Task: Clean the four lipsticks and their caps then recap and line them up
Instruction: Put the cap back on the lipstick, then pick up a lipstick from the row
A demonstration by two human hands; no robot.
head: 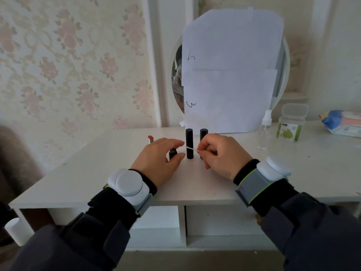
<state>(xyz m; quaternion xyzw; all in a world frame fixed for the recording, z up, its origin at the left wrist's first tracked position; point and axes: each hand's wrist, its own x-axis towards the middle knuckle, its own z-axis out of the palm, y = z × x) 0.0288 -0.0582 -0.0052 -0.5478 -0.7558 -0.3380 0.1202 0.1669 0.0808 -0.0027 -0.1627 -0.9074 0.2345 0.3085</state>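
On the white worktop, head view: two capped black lipsticks stood upright side by side near the middle, the left capped lipstick in plain sight, the right capped lipstick partly hidden behind the right hand. Right hand's fingers were curled, pinching a cotton swab whose far end lay across the front of the left capped lipstick. Left hand hovered just left of it, fingers loosely bent, thumb and forefinger apart, holding nothing; a short black piece stood on the worktop under its fingers, cap or base not clear. An uncapped lipstick with a red tip stood behind the left hand. Farther right: a clear spray bottle, a green-labelled box, a pack of wipes. A round mirror behind was covered with paper sheets.
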